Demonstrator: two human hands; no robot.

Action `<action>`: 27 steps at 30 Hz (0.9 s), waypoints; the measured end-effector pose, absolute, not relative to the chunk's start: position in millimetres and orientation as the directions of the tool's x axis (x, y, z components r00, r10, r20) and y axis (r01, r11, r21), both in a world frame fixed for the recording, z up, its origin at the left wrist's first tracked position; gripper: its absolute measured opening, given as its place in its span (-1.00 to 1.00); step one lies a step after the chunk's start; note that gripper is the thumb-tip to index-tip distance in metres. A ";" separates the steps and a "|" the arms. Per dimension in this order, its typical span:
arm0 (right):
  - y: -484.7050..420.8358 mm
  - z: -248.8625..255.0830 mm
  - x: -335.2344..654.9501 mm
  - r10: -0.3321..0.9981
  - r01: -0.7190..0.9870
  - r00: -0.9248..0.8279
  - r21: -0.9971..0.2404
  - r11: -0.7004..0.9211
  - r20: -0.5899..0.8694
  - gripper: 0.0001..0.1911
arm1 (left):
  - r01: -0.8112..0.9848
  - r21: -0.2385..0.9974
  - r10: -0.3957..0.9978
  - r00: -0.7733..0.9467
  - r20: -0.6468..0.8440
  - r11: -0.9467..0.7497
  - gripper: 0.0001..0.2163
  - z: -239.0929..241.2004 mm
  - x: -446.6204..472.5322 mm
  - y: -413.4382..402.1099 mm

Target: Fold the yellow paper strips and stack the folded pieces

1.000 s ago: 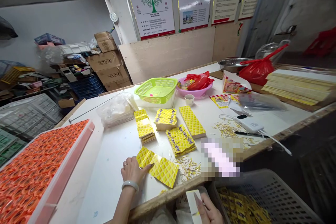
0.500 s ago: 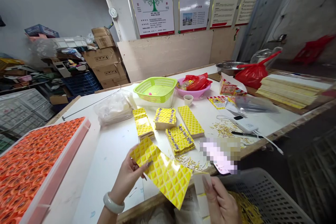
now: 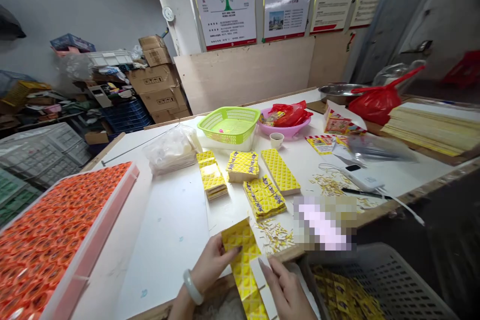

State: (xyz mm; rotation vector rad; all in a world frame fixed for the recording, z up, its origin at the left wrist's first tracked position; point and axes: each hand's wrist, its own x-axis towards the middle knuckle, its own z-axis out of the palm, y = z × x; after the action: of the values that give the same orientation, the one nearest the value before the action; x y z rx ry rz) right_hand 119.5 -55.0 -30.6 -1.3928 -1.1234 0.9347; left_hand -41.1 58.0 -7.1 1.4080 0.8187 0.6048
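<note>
Along the near edge of a white worktable [image 3: 168, 220], in a cluttered storeroom beneath four wall posters [image 3: 225, 5], the left hand [image 3: 212, 265] is half-curled, gripping a yellow foil sheet [image 3: 242, 260] that hangs over the edge. The right hand [image 3: 287, 290] pinches a white strip [image 3: 262, 280] against that sheet. Ahead of the hands sit four stacks of yellow packets [image 3: 264, 197]; to the left, one tray of orange packets [image 3: 48, 245]; to the right, one plastic crate [image 3: 375, 280].
</note>
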 end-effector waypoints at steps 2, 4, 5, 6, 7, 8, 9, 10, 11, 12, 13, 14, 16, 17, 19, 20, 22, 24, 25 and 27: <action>-53.2 -37.1 110.5 0.980 0.226 0.175 -0.973 0.052 0.093 -0.64 | 0.057 0.995 0.809 0.581 -0.095 0.076 -0.73 -13.8 -32.4 58.0; -50.9 -42.6 107.2 0.984 0.252 0.118 -0.963 0.099 0.132 -0.67 | 0.051 0.997 0.825 0.560 -0.072 0.053 -0.73 -20.4 -28.0 60.1; -50.1 -45.2 107.3 0.985 0.258 0.089 -0.959 0.120 0.148 -0.67 | 0.052 0.998 0.829 0.555 -0.068 0.048 -0.72 -23.6 -27.3 61.2; -49.6 -47.6 108.1 0.985 0.265 0.063 -0.954 0.138 0.159 -0.67 | 0.052 0.998 0.829 0.555 -0.067 0.045 -0.72 -26.8 -27.2 61.9; -49.6 -49.8 109.2 0.985 0.278 0.044 -0.949 0.150 0.168 -0.66 | 0.055 0.997 0.833 0.549 -0.068 0.045 -0.72 -30.2 -27.4 62.1; -49.9 -51.8 110.4 0.984 0.295 0.034 -0.942 0.158 0.176 -0.66 | 0.065 0.997 0.843 0.533 -0.076 0.048 -0.72 -33.9 -27.7 61.8; -50.4 -53.5 111.4 0.983 0.314 0.030 -0.935 0.164 0.183 -0.65 | 0.081 0.995 0.859 0.504 -0.090 0.056 -0.74 -37.9 -27.8 61.1; -50.9 -55.1 112.2 0.982 0.333 0.024 -0.927 0.170 0.188 -0.65 | 0.104 0.992 0.879 0.464 -0.105 0.064 -0.78 -42.1 -27.7 60.3; -51.2 -56.3 112.6 0.981 0.351 0.018 -0.920 0.175 0.193 -0.64 | 0.130 0.989 0.899 0.422 -0.117 0.068 -0.82 -46.1 -27.7 59.7; -51.3 -57.1 112.6 0.981 0.367 0.018 -0.914 0.175 0.195 -0.63 | 0.153 0.986 0.914 0.388 -0.122 0.067 -0.87 -49.7 -27.9 59.4; -51.0 -57.6 112.4 0.981 0.381 0.021 -0.909 0.172 0.194 -0.63 | 0.166 0.984 0.919 0.375 -0.124 0.065 -0.90 -52.4 -28.5 59.7; -50.4 -57.6 111.9 0.981 0.392 0.034 -0.906 0.163 0.191 -0.63 | 0.167 0.984 0.912 0.390 -0.129 0.068 -0.92 -54.1 -29.7 60.7; -49.3 -56.5 110.5 0.982 0.391 0.079 -0.911 0.130 0.174 -0.62 | 0.136 0.984 0.864 0.477 -0.163 0.111 -0.90 -53.7 -34.6 64.5; -49.0 -55.5 109.6 0.980 0.380 0.107 -0.918 0.113 0.165 -0.62 | 0.109 0.982 0.823 0.535 -0.189 0.155 -0.87 -51.8 -38.0 66.9; -49.4 -52.6 107.8 0.976 0.348 0.159 -0.934 0.086 0.149 -0.61 | 0.043 0.962 0.733 0.638 -0.234 0.270 -0.80 -45.8 -45.4 71.2; -50.0 -51.0 107.1 0.972 0.335 0.185 -0.939 0.076 0.145 -0.60 | 0.006 0.945 0.700 0.670 -0.247 0.328 -0.76 -42.4 -48.8 72.6; -51.3 -48.2 106.5 0.964 0.327 0.219 -0.942 0.071 0.149 -0.57 | -0.075 0.905 0.673 0.694 -0.255 0.419 -0.66 -36.3 -53.5 73.8; -52.0 -46.4 107.1 0.962 0.343 0.221 -0.936 0.075 0.159 -0.56 | -0.140 0.876 0.687 0.681 -0.253 0.462 -0.59 -32.5 -55.2 73.4; -51.9 -46.0 107.8 0.965 0.356 0.205 -0.931 0.082 0.163 -0.56 | -0.161 0.869 0.695 0.674 -0.250 0.468 -0.58 -31.6 -55.0 73.0; -51.4 -45.3 109.4 0.972 0.375 0.158 -0.921 0.101 0.171 -0.57 | -0.176 0.868 0.704 0.667 -0.243 0.465 -0.59 -31.9 -53.4 72.7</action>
State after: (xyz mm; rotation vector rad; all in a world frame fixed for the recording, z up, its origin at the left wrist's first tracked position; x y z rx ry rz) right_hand 109.4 -51.4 -45.3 -1.4479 -1.3884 0.7646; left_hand -53.4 72.7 -31.9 0.9395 0.6470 0.5890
